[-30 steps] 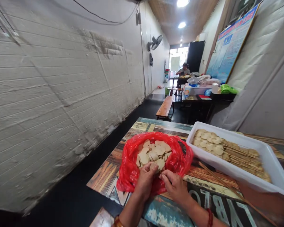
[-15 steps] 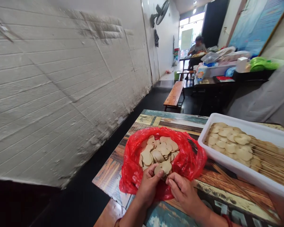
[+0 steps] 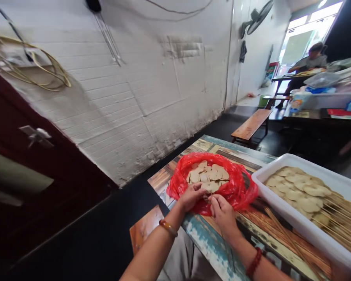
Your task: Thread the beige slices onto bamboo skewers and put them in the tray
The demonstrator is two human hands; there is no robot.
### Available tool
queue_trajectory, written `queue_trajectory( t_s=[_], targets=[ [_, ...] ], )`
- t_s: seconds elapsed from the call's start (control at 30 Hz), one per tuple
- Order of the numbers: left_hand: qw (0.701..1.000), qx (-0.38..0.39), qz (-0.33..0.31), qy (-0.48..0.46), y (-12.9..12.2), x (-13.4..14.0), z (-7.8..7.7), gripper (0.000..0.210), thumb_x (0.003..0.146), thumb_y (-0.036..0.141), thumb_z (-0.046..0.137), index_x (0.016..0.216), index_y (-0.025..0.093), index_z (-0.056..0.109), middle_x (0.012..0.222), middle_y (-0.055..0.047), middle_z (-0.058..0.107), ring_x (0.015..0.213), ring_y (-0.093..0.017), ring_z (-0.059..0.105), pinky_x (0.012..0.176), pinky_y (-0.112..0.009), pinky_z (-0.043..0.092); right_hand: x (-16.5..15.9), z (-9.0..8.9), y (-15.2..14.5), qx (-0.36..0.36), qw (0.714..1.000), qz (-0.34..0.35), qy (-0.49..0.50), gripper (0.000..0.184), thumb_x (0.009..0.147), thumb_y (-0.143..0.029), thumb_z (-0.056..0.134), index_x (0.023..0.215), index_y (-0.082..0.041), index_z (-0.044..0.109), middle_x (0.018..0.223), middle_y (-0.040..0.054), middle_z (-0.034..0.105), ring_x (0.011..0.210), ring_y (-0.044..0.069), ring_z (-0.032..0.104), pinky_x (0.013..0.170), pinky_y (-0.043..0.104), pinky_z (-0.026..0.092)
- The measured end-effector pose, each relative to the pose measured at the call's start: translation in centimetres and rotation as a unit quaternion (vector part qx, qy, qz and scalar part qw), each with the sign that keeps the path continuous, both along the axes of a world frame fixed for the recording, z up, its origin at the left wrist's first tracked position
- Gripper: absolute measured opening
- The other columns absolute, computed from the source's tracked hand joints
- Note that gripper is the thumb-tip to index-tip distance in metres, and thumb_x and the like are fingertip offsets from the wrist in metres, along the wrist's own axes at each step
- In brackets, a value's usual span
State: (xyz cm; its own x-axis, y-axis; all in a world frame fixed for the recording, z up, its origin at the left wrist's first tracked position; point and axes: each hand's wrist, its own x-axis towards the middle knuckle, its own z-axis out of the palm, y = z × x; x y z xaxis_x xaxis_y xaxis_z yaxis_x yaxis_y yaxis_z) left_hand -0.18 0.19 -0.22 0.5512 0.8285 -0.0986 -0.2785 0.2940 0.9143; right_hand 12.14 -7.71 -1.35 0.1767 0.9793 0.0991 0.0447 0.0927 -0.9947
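Note:
My left hand (image 3: 192,196) is closed on a flat, tan round slice (image 3: 210,187) at the near side of a red plastic bag (image 3: 179,171). Beside it, my right hand (image 3: 224,214) pinches a thin skewer (image 3: 232,259), whose tail slants down below the palm. Its tip, close to the slice, is too small to make out. More tan slices (image 3: 207,173) lie loose in the open bag. To the right stands a white plastic tub (image 3: 283,162) with skewered slices (image 3: 302,189) in overlapping rows. Loose skewers (image 3: 289,234) rest on the table between bag and tub.
The wood-patterned table (image 3: 201,142) ends close to my lap. A brown bench (image 3: 253,125) stands beyond, and a stool (image 3: 146,228) at the left. A person (image 3: 310,62) sits at a far table. A dark red door (image 3: 32,171) is on the left.
The view has swung left and back, bringing in the door, cable and my forearms. Both hands stay together at the bag's near edge, still holding the slice and the skewer.

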Motion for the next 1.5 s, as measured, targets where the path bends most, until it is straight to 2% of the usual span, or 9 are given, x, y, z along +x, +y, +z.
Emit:
queue_trajectory(
  t_s=[0.13, 0.27, 0.4, 0.6, 0.83, 1.07, 1.5],
  targets=[
    [0.999, -0.029, 0.023, -0.003, -0.4, 0.6, 0.3, 0.035, 0.061, 0.03, 0.078, 0.086, 0.012, 0.06, 0.074, -0.005, 0.064, 0.064, -0.011, 0.06, 0.066, -0.023, 0.045, 1.0, 0.5, 0.1, 0.046, 0.998, -0.04, -0.028, 0.044, 0.083, -0.055, 0.039, 0.075, -0.017, 0.059, 0.046, -0.0042, 0.049, 0.042, 0.012, 0.044, 0.044, 0.023, 0.038],
    [0.999, -0.041, 0.024, 0.002, -0.6, 1.1, 0.6, 0.037, 0.062, 0.027, 0.077, 0.089, 0.013, 0.056, 0.074, -0.007, 0.067, 0.07, -0.016, 0.065, 0.069, -0.026, 0.047, 2.2, 0.8, 0.4, 0.06, 0.996, -0.063, -0.023, 0.043, 0.082, -0.055, 0.04, 0.07, -0.018, 0.059, 0.047, -0.002, 0.053, 0.044, 0.013, 0.048, 0.045, 0.023, 0.039],
    [0.998, -0.043, 0.048, -0.003, -0.4, 1.3, 0.5, 0.036, 0.064, 0.027, 0.076, 0.088, 0.013, 0.054, 0.074, -0.007, 0.068, 0.069, -0.016, 0.065, 0.066, -0.025, 0.047, 2.5, 0.8, 1.2, 0.069, 0.995, -0.074, -0.022, 0.042, 0.082, -0.053, 0.04, 0.068, -0.019, 0.06, 0.048, -0.0008, 0.055, 0.046, 0.014, 0.05, 0.045, 0.023, 0.04],
    [0.998, -0.035, 0.051, -0.013, -0.3, 1.5, 0.0, 0.036, 0.065, 0.03, 0.075, 0.089, 0.014, 0.053, 0.077, -0.008, 0.069, 0.069, -0.016, 0.065, 0.068, -0.027, 0.048, 2.6, 0.1, 1.9, 0.06, 0.995, -0.072, -0.02, 0.043, 0.083, -0.053, 0.04, 0.071, -0.018, 0.061, 0.05, -0.0002, 0.056, 0.047, 0.014, 0.051, 0.047, 0.023, 0.04],
    [0.998, -0.034, 0.054, 0.0, -0.5, 1.6, 0.4, 0.038, 0.065, 0.031, 0.075, 0.093, 0.012, 0.056, 0.078, -0.01, 0.069, 0.07, -0.016, 0.065, 0.068, -0.027, 0.047, 2.9, 0.0, 1.5, 0.063, 0.996, -0.065, -0.015, 0.044, 0.085, -0.052, 0.038, 0.076, -0.016, 0.061, 0.05, -0.0008, 0.054, 0.046, 0.014, 0.049, 0.046, 0.023, 0.04],
    [0.997, -0.039, 0.064, 0.005, -0.4, 1.9, 0.3, 0.036, 0.065, 0.03, 0.076, 0.089, 0.014, 0.054, 0.077, -0.008, 0.068, 0.07, -0.016, 0.065, 0.068, -0.027, 0.048, 2.9, -0.3, 1.8, 0.064, 0.995, -0.072, -0.009, 0.041, 0.084, -0.052, 0.041, 0.073, -0.017, 0.062, 0.052, 0.0011, 0.058, 0.048, 0.015, 0.052, 0.047, 0.024, 0.041],
    [0.999, -0.017, 0.034, 0.032, -0.1, 2.4, -0.3, 0.031, 0.065, 0.03, 0.075, 0.082, 0.013, 0.054, 0.072, -0.006, 0.067, 0.061, -0.013, 0.063, 0.064, -0.025, 0.047, 2.9, -1.0, 2.2, 0.061, 0.995, -0.076, -0.006, 0.038, 0.081, -0.049, 0.043, 0.073, -0.018, 0.063, 0.056, 0.0035, 0.062, 0.054, 0.017, 0.057, 0.051, 0.025, 0.042]
  ],
)
